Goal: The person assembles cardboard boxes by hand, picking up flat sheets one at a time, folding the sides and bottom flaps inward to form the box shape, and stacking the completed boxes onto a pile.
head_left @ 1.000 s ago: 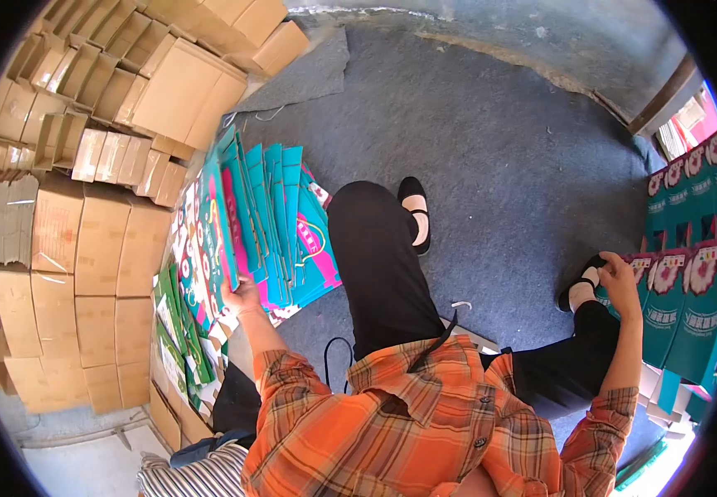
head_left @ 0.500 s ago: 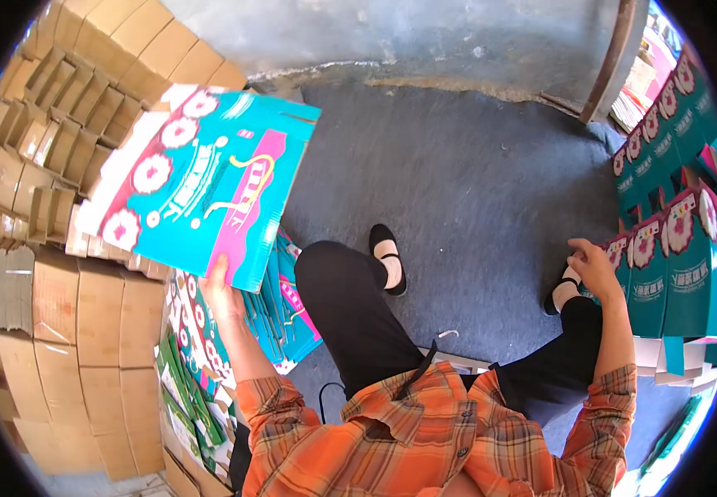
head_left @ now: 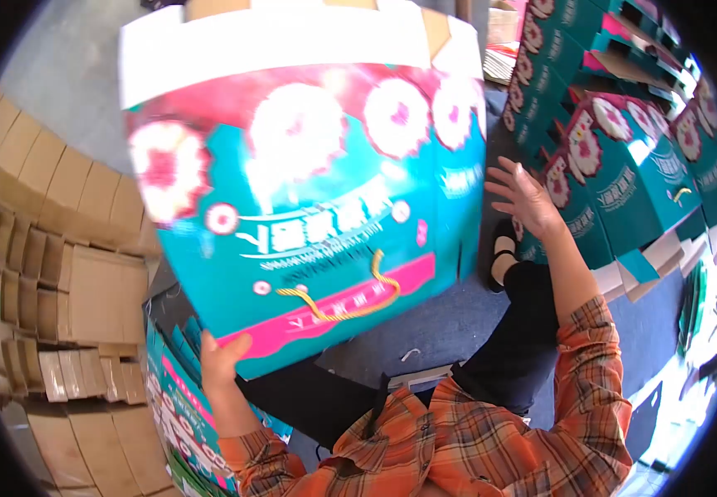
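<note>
My left hand (head_left: 221,358) grips the lower left corner of a large teal and pink printed carton (head_left: 317,211), which is raised in front of me. Flower prints run along its upper part, white flaps stand at the top, and a yellow cord handle (head_left: 346,313) hangs near its lower edge. To the right of the carton, my right hand (head_left: 524,195) is raised with its fingers spread and nothing in them. Just beyond that hand are teal cartons (head_left: 615,186) of the same print, standing with their flaps out.
Brown cardboard boxes (head_left: 97,290) are stacked along the left side. Teal printed sheets (head_left: 178,398) lie in a pile at the lower left. More teal cartons (head_left: 549,54) stand at the upper right. A dark floor (head_left: 425,331) shows between my legs.
The carton in my left hand has come closer and further right, and its side panel now shows. My right hand has moved up and its fingers have spread. The view has turned to the right.
</note>
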`<state>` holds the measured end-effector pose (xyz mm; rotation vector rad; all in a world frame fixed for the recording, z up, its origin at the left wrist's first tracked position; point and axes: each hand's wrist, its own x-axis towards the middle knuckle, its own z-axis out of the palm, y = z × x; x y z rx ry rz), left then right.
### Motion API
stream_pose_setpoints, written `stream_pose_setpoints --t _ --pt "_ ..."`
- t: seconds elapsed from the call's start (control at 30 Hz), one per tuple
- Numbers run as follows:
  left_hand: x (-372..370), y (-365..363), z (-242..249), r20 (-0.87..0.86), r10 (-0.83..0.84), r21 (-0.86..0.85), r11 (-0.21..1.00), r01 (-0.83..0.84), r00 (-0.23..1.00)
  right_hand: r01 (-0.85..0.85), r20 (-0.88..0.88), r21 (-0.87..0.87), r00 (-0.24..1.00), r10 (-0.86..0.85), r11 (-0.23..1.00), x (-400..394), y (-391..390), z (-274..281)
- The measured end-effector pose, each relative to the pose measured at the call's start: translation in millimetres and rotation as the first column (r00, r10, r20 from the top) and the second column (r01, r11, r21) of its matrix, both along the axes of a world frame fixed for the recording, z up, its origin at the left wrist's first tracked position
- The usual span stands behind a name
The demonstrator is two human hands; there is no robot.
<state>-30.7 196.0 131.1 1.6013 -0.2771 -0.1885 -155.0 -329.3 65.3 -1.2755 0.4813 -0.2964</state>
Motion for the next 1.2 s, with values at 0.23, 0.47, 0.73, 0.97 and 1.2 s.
stream_pose_setpoints --t 0.23,0.47,0.73,0.97,1.2 --pt "26 -46 -36 -0.078 -0.328 0.137 0.932 0.336 0.941 0.194 -0.067 0.041 0.979 -0.191 0.980 -12 -27 -18" --pt "67 -83 -59 -0.005 -0.076 -0.126 0.989 0.074 0.997 0.181 -0.093 -0.084 0.978 -0.189 0.980 -12 -7 -19" --pt "68 -100 -116 -0.193 -0.142 -0.223 0.970 0.098 0.971 0.081 -0.257 -0.589 0.924 -0.282 0.804 2 -11 -72" --pt "56 -108 -133 -0.314 -0.226 -0.164 0.969 0.182 0.922 0.238 -0.090 -0.520 0.940 -0.330 0.820 7 8 -49" --pt "46 -107 -117 -0.308 -0.291 -0.099 0.957 0.274 0.906 0.200 -0.205 -0.621 0.892 -0.403 0.758 14 15 -48"
